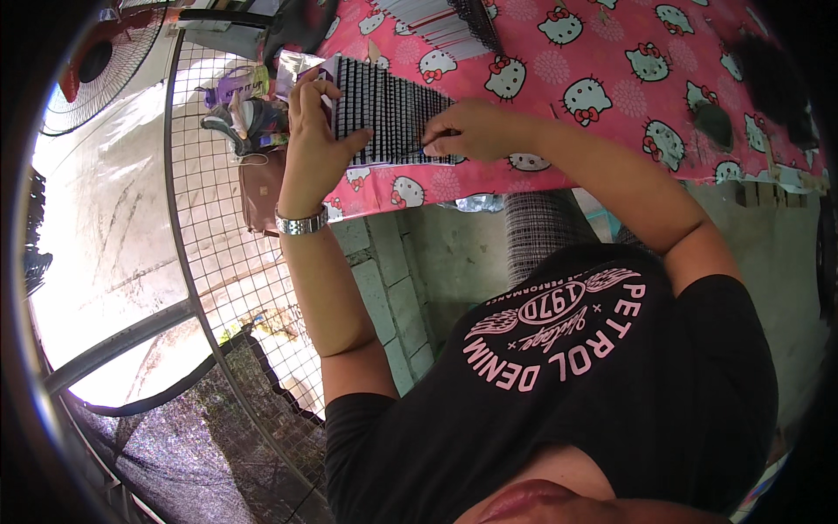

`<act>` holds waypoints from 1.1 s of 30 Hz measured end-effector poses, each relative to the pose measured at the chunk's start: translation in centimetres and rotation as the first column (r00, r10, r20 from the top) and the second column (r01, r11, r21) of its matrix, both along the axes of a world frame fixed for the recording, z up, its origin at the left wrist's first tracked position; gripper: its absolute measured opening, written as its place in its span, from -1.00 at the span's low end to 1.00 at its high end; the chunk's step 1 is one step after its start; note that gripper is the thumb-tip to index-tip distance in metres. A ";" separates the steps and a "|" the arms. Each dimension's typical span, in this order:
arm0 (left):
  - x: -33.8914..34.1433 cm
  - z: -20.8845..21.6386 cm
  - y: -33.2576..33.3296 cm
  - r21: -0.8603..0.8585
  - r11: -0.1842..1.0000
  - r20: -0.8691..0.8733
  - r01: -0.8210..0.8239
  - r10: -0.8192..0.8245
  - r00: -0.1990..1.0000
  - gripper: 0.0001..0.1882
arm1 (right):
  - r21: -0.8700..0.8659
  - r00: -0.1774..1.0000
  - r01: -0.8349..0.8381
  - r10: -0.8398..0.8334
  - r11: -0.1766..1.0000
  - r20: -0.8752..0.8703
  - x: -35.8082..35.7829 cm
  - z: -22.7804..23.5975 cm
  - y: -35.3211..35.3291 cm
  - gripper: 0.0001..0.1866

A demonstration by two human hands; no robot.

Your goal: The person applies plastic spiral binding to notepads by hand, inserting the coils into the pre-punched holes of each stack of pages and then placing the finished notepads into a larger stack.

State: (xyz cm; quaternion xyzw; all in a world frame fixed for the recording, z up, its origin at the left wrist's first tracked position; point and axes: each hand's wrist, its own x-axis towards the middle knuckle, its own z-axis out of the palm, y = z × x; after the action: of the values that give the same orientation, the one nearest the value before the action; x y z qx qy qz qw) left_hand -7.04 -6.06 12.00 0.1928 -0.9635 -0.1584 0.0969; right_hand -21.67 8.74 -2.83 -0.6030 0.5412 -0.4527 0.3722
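Black ridged stack (384,113): near the table's front edge, to the person's left of centre, between the two hands; many close-set rows fill its upper face
Likely handling: fairly light, stiff along each row; the layers could fan or slip, and the fine ridges might bend if squeezed
Where to hold: by the left end, thumb and fingers opposed, pressure spread over several rows
Left hand (319,127): curved part-way open around that left end, holding it; thumb on the ridges, fingers over the far side
Right hand (471,131): thumb and fingers drawn close at the right end; whether they pinch something small, one cannot tell
Pink tablecloth (624,52): patterned, beneath the stack
White-sheeted bundle (428,26): dark-edged, farther back on the cloth; apart from both hands
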 end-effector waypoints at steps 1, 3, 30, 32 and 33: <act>0.2 0.0 0.1 0.016 1.000 0.012 -0.021 0.021 1.000 -0.35 | 0.107 0.998 -0.056 0.060 0.993 -0.035 -0.1 1.0 0.0 -0.66; 0.4 -0.1 -0.2 -0.009 1.000 -0.003 0.003 -0.003 1.000 -0.35 | 0.317 0.979 -0.148 0.184 0.937 -0.089 -0.1 2.7 0.0 -0.65; -0.1 0.4 0.7 0.050 0.999 0.034 -0.018 0.016 0.999 -0.31 | 0.304 0.990 -0.130 0.108 0.944 0.088 1.1 0.1 0.1 -0.68; -0.3 0.5 0.8 0.057 0.998 0.028 -0.009 0.008 1.000 -0.31 | -0.170 0.981 0.140 -0.160 0.975 -0.109 1.5 -2.3 0.3 -0.69; -0.2 0.5 0.7 0.059 0.998 0.030 -0.011 0.010 1.000 -0.31 | -0.412 0.938 0.226 -0.311 0.883 -0.153 1.6 -2.6 0.4 -0.69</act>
State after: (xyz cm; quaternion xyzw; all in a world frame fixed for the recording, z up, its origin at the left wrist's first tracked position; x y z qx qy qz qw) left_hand -7.26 -5.33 12.47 0.2030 -0.9587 -0.1837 0.0777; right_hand -20.05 9.15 -5.39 -0.6286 0.5564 -0.5305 0.1180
